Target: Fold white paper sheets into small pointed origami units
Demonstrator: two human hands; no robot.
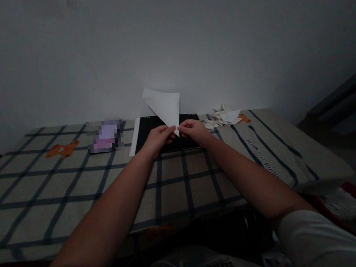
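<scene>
A folded white sheet of paper (167,105) stands up over a black notebook (153,129), its narrow point turned down toward me. My left hand (160,139) pinches that lower point from the left between thumb and finger. From the right, my right hand (194,131) pinches the same tip, its fingertips close beside those of the left. Wide at the top, the paper spreads away toward the wall. The notebook lies flat beneath both hands, with a white strip along its left side.
Left of the notebook lies a phone (106,136), its screen blurred out. Several folded paper pieces (226,116) are heaped to the right. A checked cloth (76,178) covers the table, which meets a plain wall (170,39) at the back.
</scene>
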